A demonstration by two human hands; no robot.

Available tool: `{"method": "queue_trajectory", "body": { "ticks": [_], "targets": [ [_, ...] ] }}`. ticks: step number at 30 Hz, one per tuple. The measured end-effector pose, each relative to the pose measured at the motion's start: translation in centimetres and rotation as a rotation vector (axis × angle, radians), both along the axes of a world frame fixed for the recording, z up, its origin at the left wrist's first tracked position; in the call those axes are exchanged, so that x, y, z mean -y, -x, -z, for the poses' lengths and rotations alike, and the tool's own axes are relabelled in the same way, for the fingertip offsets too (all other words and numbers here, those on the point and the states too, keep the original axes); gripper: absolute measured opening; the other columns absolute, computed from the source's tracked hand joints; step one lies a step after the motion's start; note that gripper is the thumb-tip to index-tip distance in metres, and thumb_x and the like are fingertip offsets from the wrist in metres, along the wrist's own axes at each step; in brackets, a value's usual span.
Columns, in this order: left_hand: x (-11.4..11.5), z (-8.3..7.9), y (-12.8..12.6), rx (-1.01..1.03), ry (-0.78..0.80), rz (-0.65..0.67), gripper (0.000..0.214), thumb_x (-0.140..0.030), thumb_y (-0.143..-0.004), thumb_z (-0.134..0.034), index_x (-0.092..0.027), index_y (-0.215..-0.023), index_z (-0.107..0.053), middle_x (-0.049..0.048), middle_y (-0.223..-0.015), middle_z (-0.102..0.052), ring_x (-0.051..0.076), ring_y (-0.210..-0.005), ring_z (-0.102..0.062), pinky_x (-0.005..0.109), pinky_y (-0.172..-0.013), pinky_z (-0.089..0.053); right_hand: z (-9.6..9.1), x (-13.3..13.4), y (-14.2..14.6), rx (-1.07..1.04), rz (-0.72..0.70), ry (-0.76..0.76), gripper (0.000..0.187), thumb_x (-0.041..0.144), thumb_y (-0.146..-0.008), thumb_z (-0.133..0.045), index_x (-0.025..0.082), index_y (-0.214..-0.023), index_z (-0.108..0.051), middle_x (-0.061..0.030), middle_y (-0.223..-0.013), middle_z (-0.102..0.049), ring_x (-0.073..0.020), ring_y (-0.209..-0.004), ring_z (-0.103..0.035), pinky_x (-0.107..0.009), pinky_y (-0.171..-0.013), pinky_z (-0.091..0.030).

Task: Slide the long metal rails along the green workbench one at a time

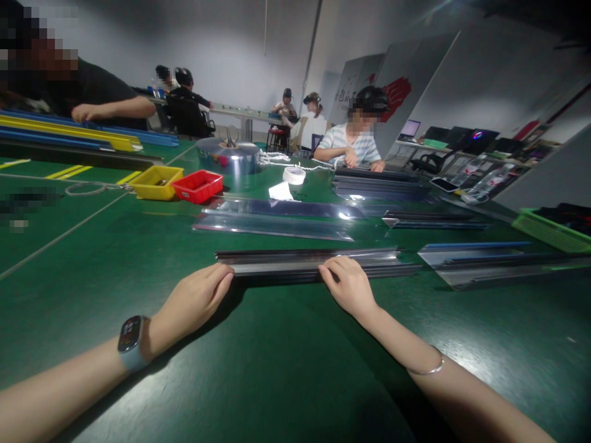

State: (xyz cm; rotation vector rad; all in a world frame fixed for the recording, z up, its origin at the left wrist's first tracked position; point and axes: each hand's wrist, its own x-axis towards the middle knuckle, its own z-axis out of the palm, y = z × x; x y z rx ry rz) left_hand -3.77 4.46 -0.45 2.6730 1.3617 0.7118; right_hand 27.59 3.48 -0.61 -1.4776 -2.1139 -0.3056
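Observation:
A long black channel-shaped strip with a clear, shiny middle lies crosswise in front of me, just above the green table. My left hand pinches its left end between thumb and fingers. Further along, my right hand is closed on the near edge of the same strip, right of its middle. The strip runs on past my right hand. Beyond it lie clear plastic strips, apart from both hands. To the right rest more black-edged clear strips, one with a blue edge.
Yellow and red bins stand back left, near a round metal tin and a tape roll. A co-worker handles black strips across the table. Another person's arm reaches over coloured strips. A green basket sits right.

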Motion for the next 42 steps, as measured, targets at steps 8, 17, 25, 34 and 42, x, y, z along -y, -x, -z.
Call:
{"method": "queue_trajectory", "body": {
  "ticks": [8,17,25,34,42],
  "targets": [
    [0.0,-0.1,0.0,-0.015,0.032,-0.006,0.025,-0.032,-0.087,-0.029,-0.02,-0.096,-0.05,0.0037,-0.089,-0.056,0.015,-0.081,-0.053,0.027,-0.073,-0.041,-0.1,0.0,0.0,0.055,0.046,0.038,0.031,0.032,-0.087,-0.036,0.017,-0.071,-0.058,-0.0032,-0.07,-0.059,-0.0138,-0.071,-0.049,-0.026,-0.068,-0.03],
    [0.1,-0.3,-0.3,-0.003,0.019,-0.049,0.025,-0.037,-0.085,-0.032,-0.019,-0.094,-0.049,0.0033,-0.087,-0.057,0.015,-0.077,-0.053,0.026,-0.068,-0.041,-0.2,0.0,0.3,0.106,0.145,0.013,0.034,0.037,-0.086,-0.035,0.018,-0.068,-0.055,-0.0009,-0.059,-0.054,-0.0125,-0.059,-0.045,-0.024,-0.064,-0.028],
    [-0.2,0.3,-0.3,-0.044,-0.105,-0.046,0.028,-0.04,-0.085,-0.034,-0.018,-0.084,-0.051,0.0047,-0.083,-0.058,0.016,-0.076,-0.054,0.027,-0.066,-0.041,-0.1,-0.2,1.5,0.21,0.118,-0.052,0.038,0.035,-0.087,-0.032,0.017,-0.061,-0.053,-0.0025,-0.059,-0.054,-0.0128,-0.063,-0.047,-0.024,-0.065,-0.027],
    [-1.6,-0.4,-0.6,-0.087,-0.088,0.034,0.033,-0.046,-0.082,-0.038,-0.018,-0.077,-0.055,0.0036,-0.079,-0.06,0.015,-0.069,-0.056,0.024,-0.06,-0.041,-0.1,-1.5,8.5,0.178,-0.073,-0.105,0.04,0.041,-0.086,-0.033,0.017,-0.062,-0.054,-0.0033,-0.063,-0.057,-0.0126,-0.065,-0.049,-0.025,-0.064,-0.028],
    [-2.4,0.2,-1.1,-0.011,-0.12,0.048,0.031,-0.047,-0.078,-0.045,-0.018,-0.076,-0.056,0.004,-0.082,-0.059,0.015,-0.075,-0.054,0.026,-0.067,-0.042,-0.2,-1.6,9.1,0.166,-0.122,-0.062,0.042,0.05,-0.084,-0.033,0.017,-0.067,-0.054,-0.0032,-0.065,-0.057,-0.0143,-0.068,-0.049,-0.026,-0.066,-0.03]
  ]
}}
